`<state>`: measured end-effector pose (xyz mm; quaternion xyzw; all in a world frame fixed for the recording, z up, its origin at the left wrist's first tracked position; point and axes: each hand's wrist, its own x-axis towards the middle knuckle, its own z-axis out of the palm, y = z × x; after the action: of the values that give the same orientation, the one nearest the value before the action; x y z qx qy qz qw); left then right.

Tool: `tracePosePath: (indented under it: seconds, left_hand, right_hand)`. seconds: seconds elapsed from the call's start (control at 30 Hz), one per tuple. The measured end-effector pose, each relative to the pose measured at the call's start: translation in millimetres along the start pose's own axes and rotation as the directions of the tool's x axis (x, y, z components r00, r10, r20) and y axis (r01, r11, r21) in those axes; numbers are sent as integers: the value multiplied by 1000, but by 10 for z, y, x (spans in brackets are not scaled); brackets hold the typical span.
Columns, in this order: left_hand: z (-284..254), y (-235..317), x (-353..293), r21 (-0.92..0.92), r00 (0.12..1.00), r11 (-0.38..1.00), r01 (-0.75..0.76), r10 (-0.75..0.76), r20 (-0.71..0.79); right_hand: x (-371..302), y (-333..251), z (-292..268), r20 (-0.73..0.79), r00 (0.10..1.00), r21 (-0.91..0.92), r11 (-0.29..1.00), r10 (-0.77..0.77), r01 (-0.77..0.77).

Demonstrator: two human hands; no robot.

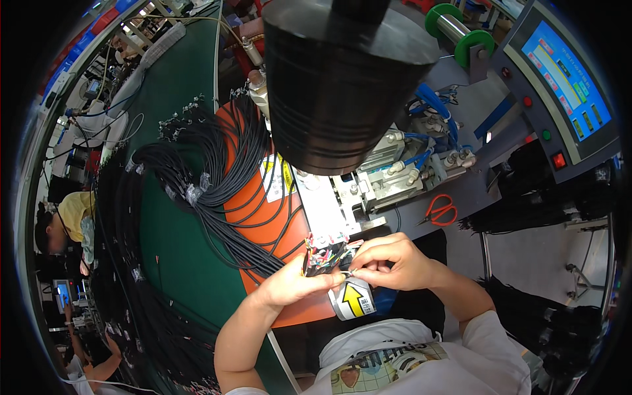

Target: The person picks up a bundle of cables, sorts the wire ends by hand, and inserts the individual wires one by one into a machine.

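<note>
My left hand [294, 282] grips the end of a black cable whose several coloured wires [324, 255] fan out above my fingers. My right hand [388, 262] pinches one thin wire at the tip of that bunch, its fingertips meeting my left thumb. Both hands are just below the white feed block [320, 209] of the machine. A roll with a yellow arrow label [354, 299] sits right under my hands.
Bundles of black cables [217, 191] lie across an orange pad [253, 217] and the green table [178, 263] at left. A big black drum [342, 79] hangs overhead. Red-handled scissors [440, 210] lie at right, below a control panel with a touchscreen [566, 72]. Other people work at far left.
</note>
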<state>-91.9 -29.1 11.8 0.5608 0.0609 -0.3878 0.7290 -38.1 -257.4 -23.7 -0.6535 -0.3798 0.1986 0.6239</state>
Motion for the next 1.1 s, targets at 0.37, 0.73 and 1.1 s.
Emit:
tracePosePath:
  seconds: [0.37, 0.73, 1.1]
  left_hand:
    - [400, -403, 117, 988, 589, 37, -147, 806, 57]
    - [410, -281, 65, 986, 701, -114, -123, 694, 168]
    - [483, -218, 66, 980, 763, -187, -70, 622, 173]
  right_hand:
    - [-121, 128, 220, -214, 942, -603, 793, -258, 80]
    - [-136, 188, 209, -260, 947, -562, 827, -189, 11]
    - [-130, 228, 242, -280, 929, -612, 791, -243, 23]
